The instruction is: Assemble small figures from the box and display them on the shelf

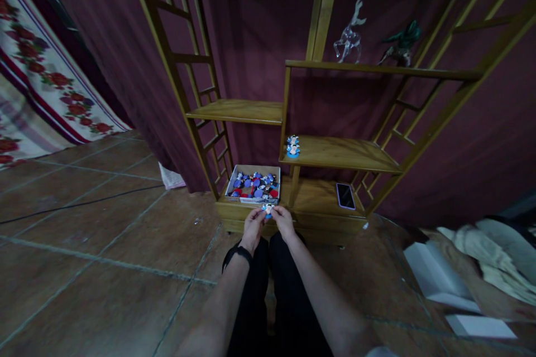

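Between them, my left hand (253, 226) and my right hand (283, 220) pinch a small blue-and-white figurine (268, 210) with their fingertips, just in front of the low shelf. Right behind it is an open cardboard box (233, 183), which holds many small figurines with purple, red and blue round bases, lying jumbled. On the middle shelf (343, 152), at its left end, two similar figurines (293, 150) stand upright, one behind the other. Both of my hands are closed on the figurine, and its lower part is partly covered by fingers.
A phone (345, 196) lies on the low shelf at the right. On the upper shelf stand a clear horse-like statuette (350, 33) and a dark green statuette (402, 44). A higher left shelf (238, 110) overhangs the box. White boxes (439, 276) lie on the floor at right.
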